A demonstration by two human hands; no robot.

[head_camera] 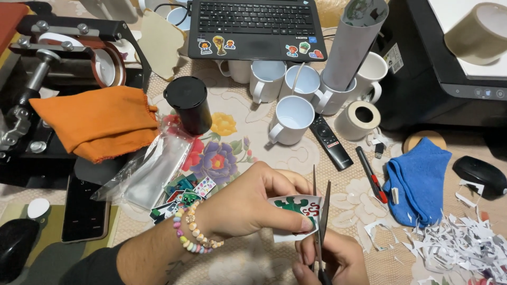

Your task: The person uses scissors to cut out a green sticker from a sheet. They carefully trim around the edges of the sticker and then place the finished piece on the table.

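My left hand [240, 203], with a bead bracelet on the wrist, pinches a small printed paper cutout [296, 211] with green and red shapes. My right hand [332, 258] at the bottom edge grips a pair of scissors [319, 211], blades pointing up and slightly apart, right against the paper's right edge. A pile of white paper scraps [459, 243] lies to the right. More printed stickers [182, 198] lie just left of my left hand, beside a clear plastic bag [153, 169].
Several white mugs [290, 119], a black mug [188, 103], a remote [330, 142], a tape roll [359, 119], a red-black pen [371, 174], a blue cloth [420, 182], a mouse [480, 174], a laptop [256, 26], an orange cloth [100, 121], a mug press [53, 58] and a phone [84, 211] surround the floral cloth.
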